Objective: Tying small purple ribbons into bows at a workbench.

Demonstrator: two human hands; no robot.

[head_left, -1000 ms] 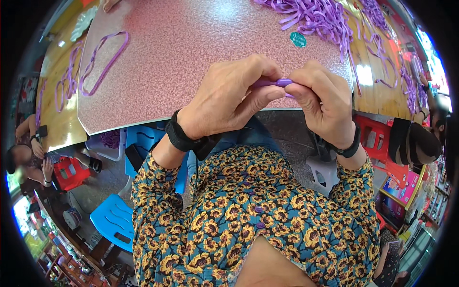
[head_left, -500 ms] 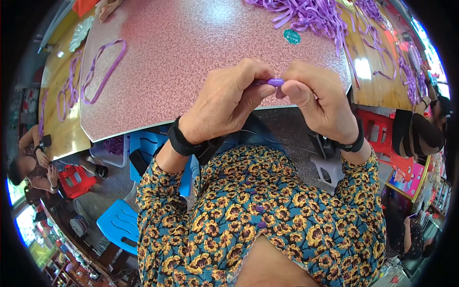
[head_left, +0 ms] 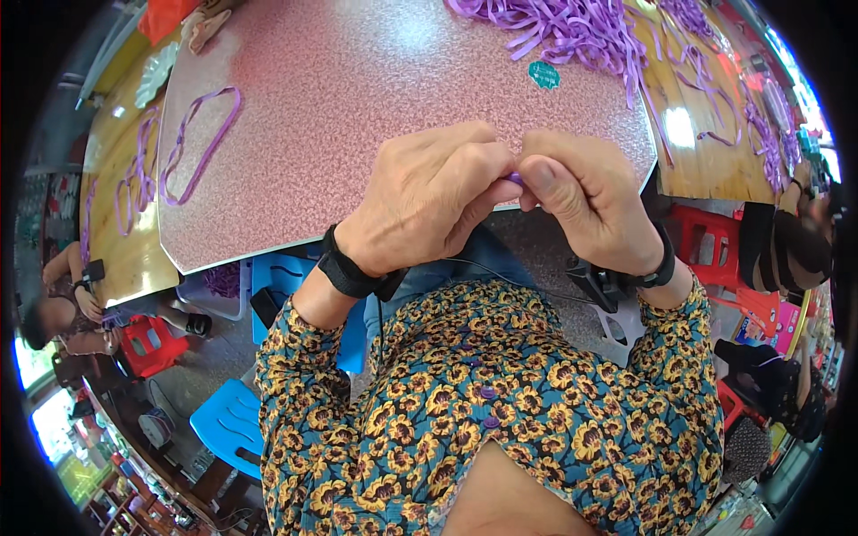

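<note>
My left hand [head_left: 433,196] and my right hand [head_left: 590,201] meet above the near edge of the pink speckled table [head_left: 331,134]. A small glossy purple piece [head_left: 515,178] is pinched between the fingertips of both hands. Only a sliver of it shows; my fingers cover the rest, so I cannot tell its full shape. On the table to the left lies a knotted purple strap loop [head_left: 234,112], apart from my hands. A heap of purple straps [head_left: 585,45] spreads over the far right of the table.
A round green sticker [head_left: 543,75] is on the tabletop near the heap. Wooden tables [head_left: 706,170] flank the pink one, with more purple straps on them. Blue stools [head_left: 228,424] and red stools [head_left: 154,347] stand around. Other people sit at left and right.
My left hand has rolled over, its fingers curling further round the purple piece, so less of it shows. Both hands have come slightly lower and closer together. A person at right has shifted.
</note>
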